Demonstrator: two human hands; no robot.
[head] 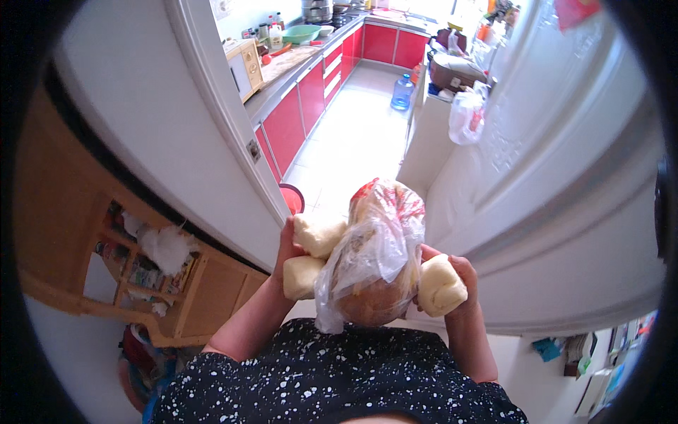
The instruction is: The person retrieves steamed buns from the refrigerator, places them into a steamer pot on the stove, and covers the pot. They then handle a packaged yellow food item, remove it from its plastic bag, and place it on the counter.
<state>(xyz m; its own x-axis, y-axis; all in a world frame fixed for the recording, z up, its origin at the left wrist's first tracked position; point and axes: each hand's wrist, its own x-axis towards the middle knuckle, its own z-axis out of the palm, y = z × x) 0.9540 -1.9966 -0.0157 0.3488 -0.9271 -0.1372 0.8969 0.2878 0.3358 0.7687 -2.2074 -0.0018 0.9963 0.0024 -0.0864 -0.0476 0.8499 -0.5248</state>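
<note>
Two pale steamed buns, one above the other, are held against a clear plastic bag by my left hand. The bag, with red print near its top, is between my hands in front of my chest and has brown and yellowish food inside, which I cannot name for sure. My right hand grips another pale bun at the bag's right side. Much of my left hand's fingers is hidden behind the buns.
A white door stands at the right, a door frame at the left. Beyond are red cabinets, a counter with a toaster oven and a green basin, a blue water bottle on the floor, and a red bucket.
</note>
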